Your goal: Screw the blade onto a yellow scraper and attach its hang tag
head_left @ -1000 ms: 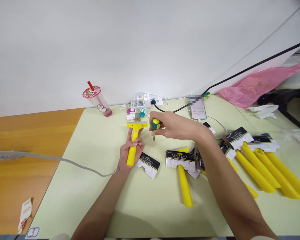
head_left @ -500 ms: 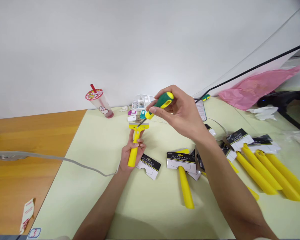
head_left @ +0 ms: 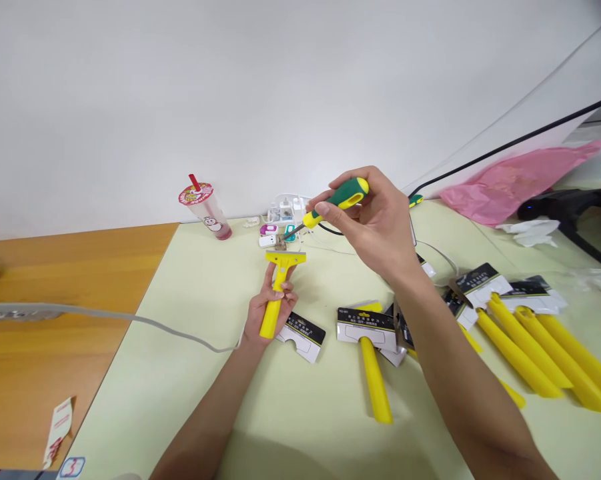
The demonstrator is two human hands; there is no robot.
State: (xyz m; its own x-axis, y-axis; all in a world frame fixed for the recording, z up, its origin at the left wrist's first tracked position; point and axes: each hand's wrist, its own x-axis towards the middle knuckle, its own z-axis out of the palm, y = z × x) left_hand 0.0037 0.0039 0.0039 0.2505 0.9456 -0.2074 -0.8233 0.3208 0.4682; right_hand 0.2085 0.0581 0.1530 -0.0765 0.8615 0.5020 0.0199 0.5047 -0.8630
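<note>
Both hands (head_left: pixel 270 310) (head_left: pixel 380 223) raised, fingers curled

The scraper (head_left: pixel 271 319) is solid yellow. The screwdriver (head_left: pixel 347 194) is green and yellow. The cup (head_left: pixel 210 213) has a red straw and 1 white cartoon figure. Toward the tabletop's (head_left: pixel 180 373) right edge, yellow handles (head_left: pixel 523 350) carry black-and-white cards (head_left: pixel 482 282). The tabletop is pale green.
</note>
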